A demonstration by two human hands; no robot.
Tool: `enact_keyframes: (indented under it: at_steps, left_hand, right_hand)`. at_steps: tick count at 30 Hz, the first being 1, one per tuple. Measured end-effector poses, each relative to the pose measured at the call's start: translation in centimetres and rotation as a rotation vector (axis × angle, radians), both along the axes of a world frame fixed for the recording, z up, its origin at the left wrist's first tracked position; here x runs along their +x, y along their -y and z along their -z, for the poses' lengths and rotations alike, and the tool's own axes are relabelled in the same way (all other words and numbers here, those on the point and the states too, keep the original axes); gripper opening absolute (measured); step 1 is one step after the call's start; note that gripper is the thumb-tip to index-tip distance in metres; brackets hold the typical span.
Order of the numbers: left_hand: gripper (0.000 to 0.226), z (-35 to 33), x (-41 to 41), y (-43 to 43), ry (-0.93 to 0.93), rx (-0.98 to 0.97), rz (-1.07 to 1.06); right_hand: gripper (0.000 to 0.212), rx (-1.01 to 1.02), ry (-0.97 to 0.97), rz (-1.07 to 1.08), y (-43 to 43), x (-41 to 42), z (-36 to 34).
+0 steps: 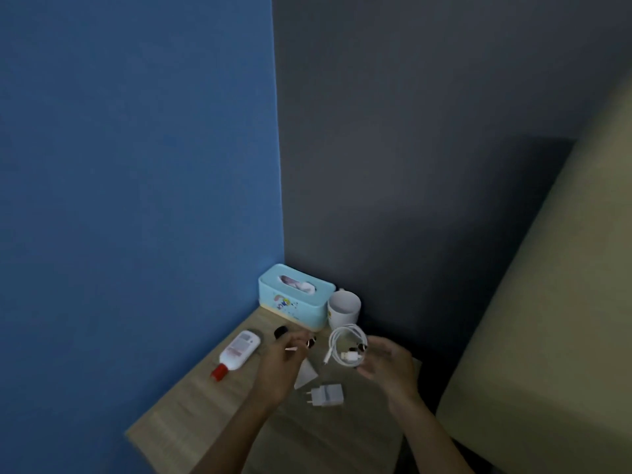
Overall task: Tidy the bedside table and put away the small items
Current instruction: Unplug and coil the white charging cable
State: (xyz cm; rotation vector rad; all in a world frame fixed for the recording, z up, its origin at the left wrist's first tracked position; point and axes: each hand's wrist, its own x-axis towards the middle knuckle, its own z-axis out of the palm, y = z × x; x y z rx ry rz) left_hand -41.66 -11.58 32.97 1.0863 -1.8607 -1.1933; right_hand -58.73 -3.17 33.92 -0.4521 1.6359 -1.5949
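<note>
Pinched by the right hand (390, 367), a coiled cable (348, 355) was held, a small stick (290, 349) by the left hand (277, 367); stowing was judged next.

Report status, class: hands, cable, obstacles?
Left hand pinches small white stick. Right hand at coiled cable, grip blurred. Charger plug, lotion bottle lie on table nearby.
</note>
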Motion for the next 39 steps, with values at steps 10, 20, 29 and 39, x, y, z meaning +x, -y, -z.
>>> enact_keyframes:
  at_steps: [10,20,29,39]
  left_hand:
    - [0.05,11.1,0.4,-0.4,0.655,-0.364,0.051]
    - [0.104,16.1,0.6,-2.4,0.768,-0.327,0.084]
    - [0.102,16.1,1.0,-2.8,0.763,-0.365,0.054]
    - [0.104,16.2,1.2,-2.8,0.736,-0.291,0.063]
  right_hand:
    - [0.024,0.254,-0.066,0.221,1.9,-5.9,7.8]
    - [0.036,0.394,-0.278,0.362,2.3,-8.1,12.8]
    - [0.021,0.448,-0.518,0.318,2.4,-8.6,15.0]
    - [0.03,0.403,-1.261,-0.014,-2.3,-1.9,13.2]
